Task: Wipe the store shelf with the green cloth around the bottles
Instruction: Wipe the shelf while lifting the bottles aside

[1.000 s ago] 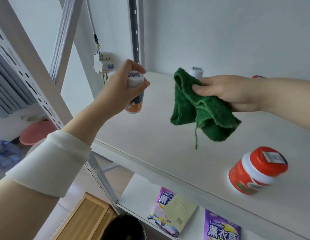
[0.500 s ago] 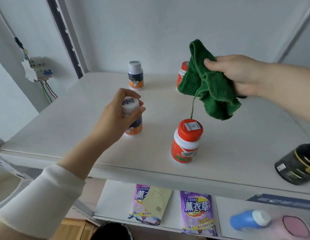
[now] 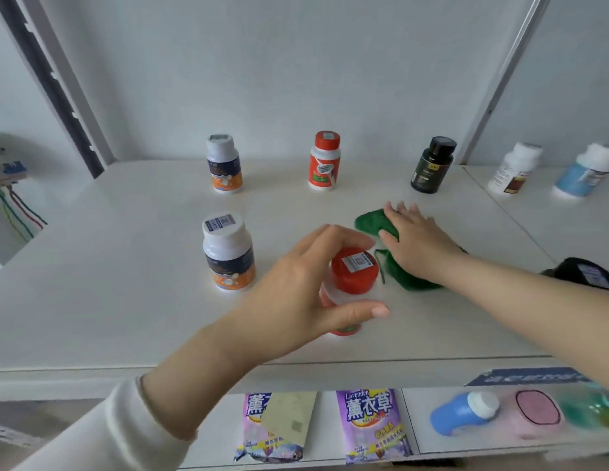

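Note:
The white shelf (image 3: 119, 273) carries several bottles. My left hand (image 3: 296, 294) curls round the front red-capped bottle (image 3: 354, 273), thumb at its near side and fingers over its far side. Just right of it, my right hand (image 3: 418, 243) lies flat with straight fingers on the green cloth (image 3: 371, 220), pressing it on the shelf. The hand hides much of the cloth. A white-capped bottle (image 3: 228, 256) stands free to the left.
Along the back stand a white-capped bottle (image 3: 224, 164), a red-capped bottle (image 3: 325, 161) and a black bottle (image 3: 432, 164). Another black bottle (image 3: 585, 273) sits at the right edge. Two white bottles (image 3: 513, 168) stand on the neighbouring shelf. Lavender packets (image 3: 371, 423) lie on the shelf below.
My left hand let go of the white-capped bottle and moved right onto the red-capped one. My right hand brought the cloth down from the air onto the shelf.

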A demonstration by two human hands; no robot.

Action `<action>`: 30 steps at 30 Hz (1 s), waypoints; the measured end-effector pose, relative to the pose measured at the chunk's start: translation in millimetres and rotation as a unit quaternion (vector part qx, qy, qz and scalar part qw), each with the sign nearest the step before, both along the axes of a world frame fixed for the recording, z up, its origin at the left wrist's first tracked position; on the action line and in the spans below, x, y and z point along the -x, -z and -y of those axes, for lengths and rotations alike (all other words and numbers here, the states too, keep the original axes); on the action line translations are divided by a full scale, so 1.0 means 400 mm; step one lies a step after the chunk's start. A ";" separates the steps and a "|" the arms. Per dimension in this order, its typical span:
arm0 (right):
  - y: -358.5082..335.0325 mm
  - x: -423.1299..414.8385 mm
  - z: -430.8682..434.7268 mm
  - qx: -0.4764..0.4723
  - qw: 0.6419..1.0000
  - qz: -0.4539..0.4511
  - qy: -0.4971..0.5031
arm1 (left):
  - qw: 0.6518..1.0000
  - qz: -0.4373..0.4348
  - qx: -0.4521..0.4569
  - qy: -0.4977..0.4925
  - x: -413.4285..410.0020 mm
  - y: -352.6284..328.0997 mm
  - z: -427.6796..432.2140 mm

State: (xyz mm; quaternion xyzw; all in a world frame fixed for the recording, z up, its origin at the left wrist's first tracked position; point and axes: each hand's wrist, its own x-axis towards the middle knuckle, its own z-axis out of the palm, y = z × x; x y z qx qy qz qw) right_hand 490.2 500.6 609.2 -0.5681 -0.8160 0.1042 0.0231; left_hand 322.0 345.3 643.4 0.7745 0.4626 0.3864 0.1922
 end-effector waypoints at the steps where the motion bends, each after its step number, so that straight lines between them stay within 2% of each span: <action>1: 0.010 0.000 -0.013 -0.012 1.000 -0.017 -0.011 | 1.000 0.016 0.018 0.006 -0.002 0.011 -0.005; 4: 0.017 0.020 -0.072 -0.013 0.996 -0.084 -0.027 | 0.996 0.072 0.052 -0.002 -0.008 0.031 -0.015; 8: 0.007 0.090 -0.096 0.016 0.989 -0.109 -0.094 | 0.991 0.120 0.040 -0.039 0.004 0.031 -0.017; 12: 0.009 0.112 -0.003 0.049 0.966 -0.130 -0.219 | 0.986 0.152 0.015 -0.069 0.042 0.010 -0.015; 16: 0.008 0.052 0.115 0.092 0.939 -0.172 -0.282 | 0.980 0.188 0.013 -0.068 0.060 -0.015 -0.019; 18: -0.006 0.029 0.141 0.130 0.927 -0.232 -0.266 | 0.978 0.195 0.012 -0.072 0.063 -0.023 -0.023; 20: -0.024 0.033 0.124 0.126 0.920 -0.302 -0.216 | 0.979 0.187 0.009 -0.074 0.063 -0.027 -0.024; 24: -0.041 0.093 0.004 -0.040 0.909 -0.405 -0.090 | 0.982 0.171 0.015 -0.078 0.061 -0.019 -0.015; 26: -0.031 0.137 -0.042 -0.031 0.927 -0.360 -0.095 | 0.982 0.169 0.026 -0.079 0.063 -0.010 -0.006; 28: -0.004 0.175 -0.071 0.028 0.959 -0.247 -0.138 | 0.981 0.166 0.024 -0.093 0.069 -0.009 0.002; 30: 0.009 0.193 -0.073 0.064 0.959 -0.195 -0.197 | 0.980 0.169 0.016 -0.103 0.076 -0.014 0.007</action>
